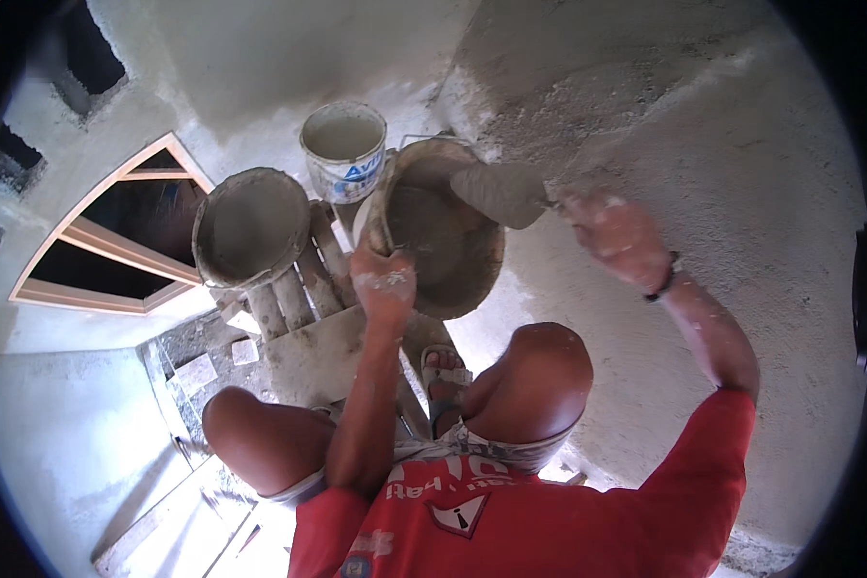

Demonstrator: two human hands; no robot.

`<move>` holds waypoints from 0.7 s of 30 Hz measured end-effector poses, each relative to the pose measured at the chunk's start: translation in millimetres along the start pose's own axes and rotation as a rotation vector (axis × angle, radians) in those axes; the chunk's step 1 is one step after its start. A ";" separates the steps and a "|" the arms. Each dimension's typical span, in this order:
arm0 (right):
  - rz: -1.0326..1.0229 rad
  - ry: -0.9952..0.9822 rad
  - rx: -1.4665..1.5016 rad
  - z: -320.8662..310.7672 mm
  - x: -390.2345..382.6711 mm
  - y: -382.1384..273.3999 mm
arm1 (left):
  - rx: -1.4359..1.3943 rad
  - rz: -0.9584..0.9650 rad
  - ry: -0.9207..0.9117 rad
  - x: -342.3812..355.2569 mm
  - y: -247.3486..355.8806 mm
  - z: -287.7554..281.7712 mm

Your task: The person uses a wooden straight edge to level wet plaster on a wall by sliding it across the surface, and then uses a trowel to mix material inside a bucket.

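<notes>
My left hand (pixel 385 285) grips the near left rim of a mortar-stained bucket (pixel 492 271), which leans with its mouth toward me. Grey wet mortar lies inside it. My right hand (pixel 615 238) is closed round the handle of a trowel (pixel 507 194); the hand covers most of that handle. The trowel's blade, coated in grey mortar, hangs over the bucket's far right rim. Left of the bucket stands a round tub (pixel 303 214) filled with smooth grey mortar. Behind them is a white pail (pixel 341 176) with blue print and mortar smears.
I squat on a platform of wooden planks (pixel 320 356) high above the ground. A plastered wall (pixel 703 193) rises close ahead and to the right, part of it rough and darker. At left a wooden window frame (pixel 106 241) sits in the wall, with several dark holes above it.
</notes>
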State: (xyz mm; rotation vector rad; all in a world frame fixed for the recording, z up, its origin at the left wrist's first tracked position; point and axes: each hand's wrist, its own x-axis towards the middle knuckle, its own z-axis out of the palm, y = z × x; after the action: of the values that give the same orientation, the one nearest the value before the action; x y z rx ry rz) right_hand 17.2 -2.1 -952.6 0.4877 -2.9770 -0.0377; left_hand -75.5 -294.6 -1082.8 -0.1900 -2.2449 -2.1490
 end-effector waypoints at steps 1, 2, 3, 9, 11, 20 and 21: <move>-0.026 -0.150 -0.422 -1.9 23.4 -37.1 | 0.012 -0.013 0.007 0.4 2.0 -3.8; 0.000 -0.175 -0.422 6.1 31.4 -48.5 | 0.005 -0.017 -0.003 0.4 10.9 -2.5; 0.025 -0.200 -0.423 18.9 37.1 -55.9 | -0.001 -0.020 -0.011 0.7 18.2 -2.4; 0.115 -0.427 0.166 86.6 29.8 -66.0 | -0.114 0.110 -0.046 -0.4 16.5 0.7; 0.191 -0.338 0.372 89.8 29.4 -77.6 | -0.138 0.041 -0.030 -1.5 18.1 -2.9; 0.298 -0.153 0.449 -21.0 45.8 -72.1 | -0.139 -0.055 0.018 12.2 22.1 -16.2; 0.190 -0.043 0.372 -31.0 46.9 -65.9 | -0.136 -0.079 0.040 13.8 26.2 -18.9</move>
State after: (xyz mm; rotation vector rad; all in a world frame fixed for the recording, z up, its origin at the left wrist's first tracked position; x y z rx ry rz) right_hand -2.1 -79.6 -919.2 0.2375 -3.0634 0.5363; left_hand -87.6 -311.5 -1054.5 -0.0617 -2.1211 -2.3246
